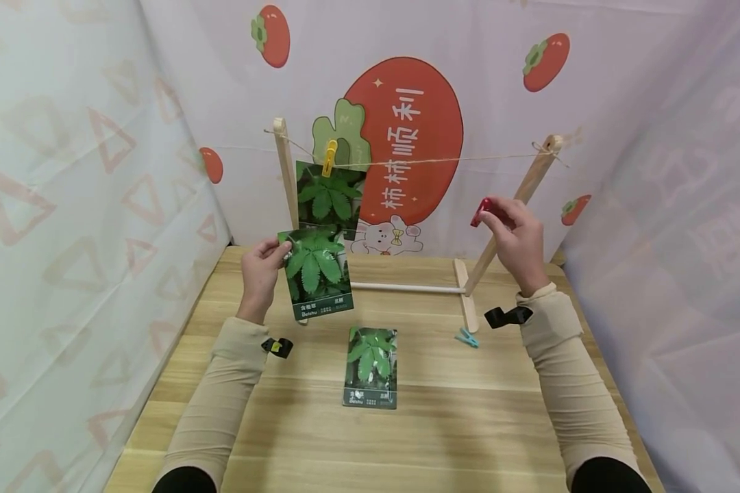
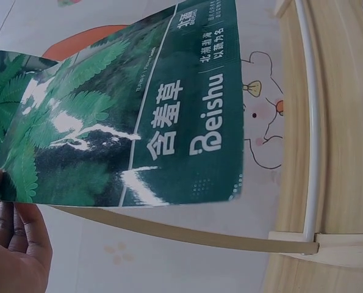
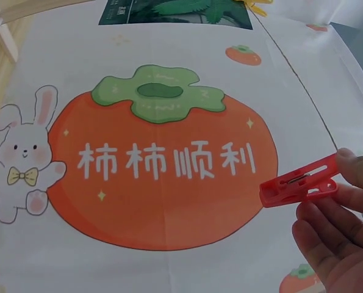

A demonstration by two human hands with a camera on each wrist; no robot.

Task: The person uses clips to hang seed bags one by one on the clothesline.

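My left hand pinches a green seed packet by its left edge, in front of the rack. Behind it, a second packet with the same leaf picture hangs from the string, held by a yellow clothespin. In the left wrist view the held packet shows its leaf picture and white lettering, tilted sideways. My right hand pinches a red clothespin below the string's right half. In the right wrist view, thumb and fingers grip the handle end of that red clothespin.
A thin string runs between two wooden posts, the right one leaning outward. A white rod joins their feet. On the wooden table lie a third packet and a blue clothespin. A printed cloth hangs behind.
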